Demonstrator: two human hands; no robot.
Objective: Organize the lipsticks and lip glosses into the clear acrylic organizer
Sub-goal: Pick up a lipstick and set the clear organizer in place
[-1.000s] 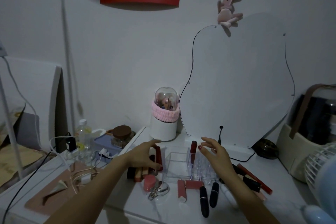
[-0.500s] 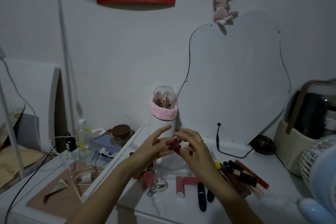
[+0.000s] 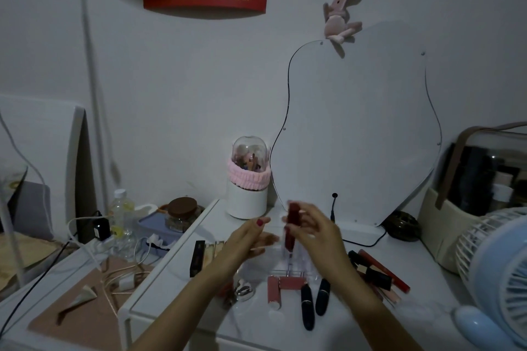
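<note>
A person's right hand (image 3: 310, 232) holds a dark red lip gloss tube (image 3: 291, 226) upright above the clear acrylic organizer (image 3: 296, 261) on a white worktop (image 3: 427, 313); the fingers (image 3: 306, 212) are closed around the tube's upper part, and its lower end reaches down to the organizer's compartments, though which compartment it enters cannot be told in the dim light. The left hand (image 3: 246, 241) hangs just left of the tube with its fingers spread and loosely extended, gripping nothing, a red-painted thumbnail showing.

In front of the organizer lie two pink lipsticks (image 3: 274, 291), one lengthwise and one crosswise and touching at a corner, with two black lipstick tubes (image 3: 307, 306) just to their right, side by side. More lip glosses in red and black (image 3: 382, 272) lie in a loose pile to the right of the right wrist. A black tube and some tan ones (image 3: 198, 258) rest side by side behind the left forearm, and a small metal clip (image 3: 243, 289) lies near that arm's underside.

Behind the hands stand a white canister with a pink band and clear dome (image 3: 248, 182) and a curvy frameless mirror (image 3: 356, 128), a plush rabbit (image 3: 340, 17) perched on its top edge. A pale blue fan (image 3: 496, 271) fills the lower right corner.
</note>
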